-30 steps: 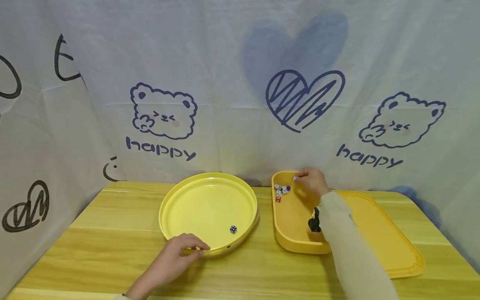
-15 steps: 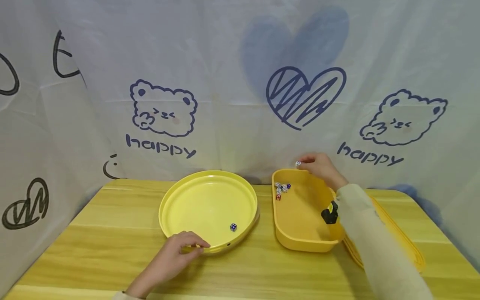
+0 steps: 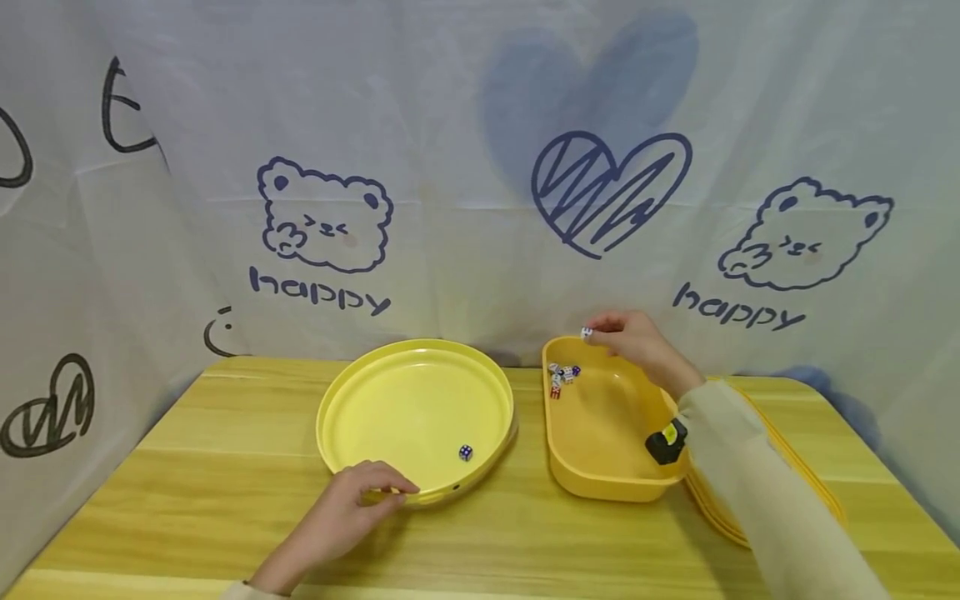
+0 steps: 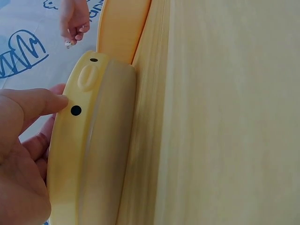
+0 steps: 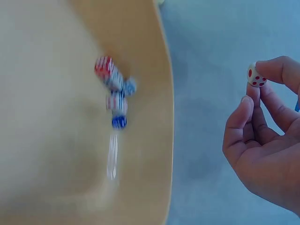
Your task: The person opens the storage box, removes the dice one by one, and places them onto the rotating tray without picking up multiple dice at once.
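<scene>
My left hand (image 3: 348,504) pinches the near rim of a round yellow tray (image 3: 405,417). In the left wrist view, its thumb presses the tray's outer wall (image 4: 70,150) and the other fingers go behind the rim. One blue die (image 3: 466,452) with white pips lies inside the tray, near its right side. Over the back edge of a yellow rectangular box (image 3: 615,487), my right hand (image 3: 637,340) holds a white die (image 5: 256,76) with red pips between thumb and fingertips. Several white, blue and red dice (image 3: 561,377) lie bunched in the box's back left corner.
Right of the box, partly under the right sleeve (image 3: 765,467), lies a flat yellow lid (image 3: 723,521). A black wrist camera (image 3: 665,443) hangs over the box. Behind the wooden table (image 3: 187,467) stands a white cloth (image 3: 450,167) with drawings.
My right hand has risen out of the box with the white die, then shifted slightly left and down. The left hand stays at the tray's rim.
</scene>
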`<state>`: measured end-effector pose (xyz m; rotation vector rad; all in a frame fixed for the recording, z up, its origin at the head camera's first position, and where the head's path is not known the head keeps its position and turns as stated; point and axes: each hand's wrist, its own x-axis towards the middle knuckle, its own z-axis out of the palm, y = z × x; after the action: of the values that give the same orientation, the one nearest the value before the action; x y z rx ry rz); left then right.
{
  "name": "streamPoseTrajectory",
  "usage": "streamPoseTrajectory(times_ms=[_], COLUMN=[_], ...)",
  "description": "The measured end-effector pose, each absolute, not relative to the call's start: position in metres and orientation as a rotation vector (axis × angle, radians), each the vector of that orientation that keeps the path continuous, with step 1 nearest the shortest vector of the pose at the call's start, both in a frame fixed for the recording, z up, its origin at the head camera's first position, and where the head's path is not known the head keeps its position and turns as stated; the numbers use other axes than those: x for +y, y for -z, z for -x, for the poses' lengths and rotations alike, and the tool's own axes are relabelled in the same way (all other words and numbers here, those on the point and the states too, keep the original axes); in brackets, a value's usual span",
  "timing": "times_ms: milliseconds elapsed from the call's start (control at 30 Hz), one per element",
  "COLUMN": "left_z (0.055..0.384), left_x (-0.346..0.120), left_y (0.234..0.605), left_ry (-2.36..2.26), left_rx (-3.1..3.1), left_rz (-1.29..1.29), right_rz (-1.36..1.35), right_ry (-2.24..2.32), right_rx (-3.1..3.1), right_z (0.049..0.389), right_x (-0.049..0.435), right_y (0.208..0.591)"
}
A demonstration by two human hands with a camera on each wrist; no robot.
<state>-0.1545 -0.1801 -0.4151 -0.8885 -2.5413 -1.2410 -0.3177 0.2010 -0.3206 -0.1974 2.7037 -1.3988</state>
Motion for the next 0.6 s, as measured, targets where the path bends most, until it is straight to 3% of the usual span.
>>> streamPoseTrajectory(times_ms=[600], left_z=[0.154], left_x=[-0.181], left_y=[0.413], left_ry=[1.258], left_rx=[-2.564], left_rz=[0.873], right_rz=[0.384], right_ry=[1.371], right_rx=[2.626], right_z=[0.275], right_x=[0.17], right_y=[0.327])
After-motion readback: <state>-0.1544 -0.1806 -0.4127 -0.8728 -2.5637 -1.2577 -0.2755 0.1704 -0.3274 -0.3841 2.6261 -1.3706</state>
